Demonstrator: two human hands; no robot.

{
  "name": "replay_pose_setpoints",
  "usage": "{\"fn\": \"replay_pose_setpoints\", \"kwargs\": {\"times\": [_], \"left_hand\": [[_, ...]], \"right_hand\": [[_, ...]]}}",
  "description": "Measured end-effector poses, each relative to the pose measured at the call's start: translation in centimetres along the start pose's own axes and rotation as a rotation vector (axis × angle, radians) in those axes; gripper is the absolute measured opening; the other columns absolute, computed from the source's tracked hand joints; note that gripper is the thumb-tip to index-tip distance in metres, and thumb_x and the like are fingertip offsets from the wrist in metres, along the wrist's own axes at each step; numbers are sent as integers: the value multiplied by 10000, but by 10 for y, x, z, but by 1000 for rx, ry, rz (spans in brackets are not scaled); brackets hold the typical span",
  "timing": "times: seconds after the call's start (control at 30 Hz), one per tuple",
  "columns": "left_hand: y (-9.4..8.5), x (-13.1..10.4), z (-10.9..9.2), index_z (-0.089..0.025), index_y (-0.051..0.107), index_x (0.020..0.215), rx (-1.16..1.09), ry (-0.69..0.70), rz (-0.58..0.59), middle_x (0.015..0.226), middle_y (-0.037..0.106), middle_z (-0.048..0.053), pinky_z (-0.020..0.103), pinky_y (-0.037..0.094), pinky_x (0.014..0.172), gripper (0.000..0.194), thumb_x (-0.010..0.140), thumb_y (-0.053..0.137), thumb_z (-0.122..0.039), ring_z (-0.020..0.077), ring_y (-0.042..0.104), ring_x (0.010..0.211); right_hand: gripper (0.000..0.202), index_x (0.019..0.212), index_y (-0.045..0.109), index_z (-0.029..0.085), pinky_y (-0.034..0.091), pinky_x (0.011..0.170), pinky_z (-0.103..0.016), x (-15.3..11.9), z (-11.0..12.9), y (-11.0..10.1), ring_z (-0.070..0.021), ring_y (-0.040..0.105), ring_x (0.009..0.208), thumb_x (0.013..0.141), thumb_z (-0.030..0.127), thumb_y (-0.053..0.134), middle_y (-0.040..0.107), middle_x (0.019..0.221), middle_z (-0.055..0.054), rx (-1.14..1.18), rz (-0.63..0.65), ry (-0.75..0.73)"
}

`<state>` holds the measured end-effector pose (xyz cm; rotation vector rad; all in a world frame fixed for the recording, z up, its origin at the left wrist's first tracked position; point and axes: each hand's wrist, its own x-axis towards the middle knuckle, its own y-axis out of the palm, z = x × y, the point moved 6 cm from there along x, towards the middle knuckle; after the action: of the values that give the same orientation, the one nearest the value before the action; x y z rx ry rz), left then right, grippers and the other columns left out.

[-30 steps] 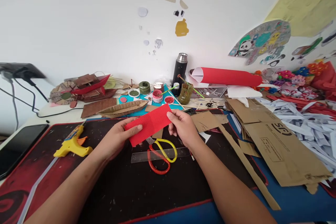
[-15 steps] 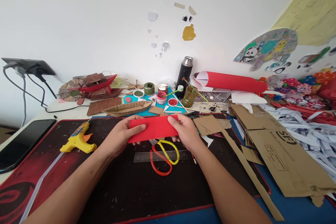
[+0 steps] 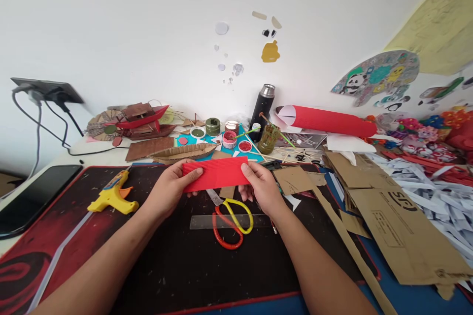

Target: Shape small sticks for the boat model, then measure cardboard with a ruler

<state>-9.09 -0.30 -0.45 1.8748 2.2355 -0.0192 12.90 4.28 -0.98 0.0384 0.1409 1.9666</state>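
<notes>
A red strip of corrugated paper is stretched between my two hands, held above the dark desk mat. Its left end is pinched by my left hand, thumb on the front face and fingers behind. My right hand grips the right end the same way. Below the strip lie scissors with one red and one yellow handle; the blade tips are hidden. They rest across a clear ruler.
To the left are a yellow glue gun and a black phone. Behind stand a cardboard boat, paint pots, a black flask and a red paper roll. Cardboard and white paper strips lie right.
The red strip has tilted slightly, its right end a little higher, and more of the scissors shows beneath it. The camera view has shifted slightly. Both hands keep their hold.
</notes>
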Motion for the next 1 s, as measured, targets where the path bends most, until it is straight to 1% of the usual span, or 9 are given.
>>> {"fn": "replay_pose_setpoints", "kwargs": {"times": [0.17,0.33,0.47,0.57,0.63,0.7,0.77,0.87,1.0], "left_hand": [[0,-1,-1,-174,677,961,16,10,9,699,687,-8,228,436,458,598,673,943,-625,121,554,510],[-8,3,-7,-183,703,1005,-25,148,-63,705,676,11,254,431,458,638,818,740,-791,153,571,535],[-16,6,-8,-180,686,1062,-94,189,-110,756,682,13,242,425,451,668,841,706,-809,148,581,567],[-17,7,-9,-158,679,1060,-58,189,-103,736,680,11,250,435,481,677,860,694,-805,144,577,569],[-18,6,-9,-153,679,1076,-29,179,-107,737,692,15,269,441,493,684,864,688,-803,152,583,564],[-18,5,-10,-153,686,1083,-7,180,-120,735,696,17,283,438,492,694,853,692,-809,162,586,562],[-17,3,-10,-158,694,1085,10,188,-123,730,694,14,290,437,494,692,846,698,-808,166,584,564],[-15,1,-10,-168,700,1082,35,189,-110,729,695,11,294,447,513,683,855,685,-812,170,595,578],[-14,-1,-8,-175,700,1066,57,177,-102,723,696,11,294,452,525,690,850,673,-829,171,601,583]], "right_hand": [[466,854,634,208,326,367,-186,2,-3,-2,-109,532,372,909,667,698,558,462,70,-55,-48,6],[442,841,611,223,329,362,-195,5,-4,-6,-104,480,348,895,653,697,508,429,94,-20,-114,-35],[456,853,609,223,284,349,-194,2,-3,-10,-97,452,346,870,665,716,481,433,107,17,-153,-17],[471,884,621,220,274,348,-194,-11,-1,-19,-98,450,351,871,680,718,491,446,106,11,-158,21],[490,894,629,217,273,352,-194,-24,3,-32,-93,436,350,874,698,718,496,454,103,-5,-180,41],[517,882,631,210,256,355,-190,-41,6,-51,-85,418,352,857,715,743,483,454,103,-18,-242,59],[543,858,626,208,229,355,-184,-60,8,-75,-77,391,348,824,727,782,462,449,105,-2,-328,85],[582,770,571,211,205,354,-173,-92,11,-113,-63,383,361,776,723,847,458,467,97,35,-490,100],[616,743,540,210,231,349,-154,-126,12,-155,-52,376,375,699,686,929,470,480,91,119,-668,93]]}}
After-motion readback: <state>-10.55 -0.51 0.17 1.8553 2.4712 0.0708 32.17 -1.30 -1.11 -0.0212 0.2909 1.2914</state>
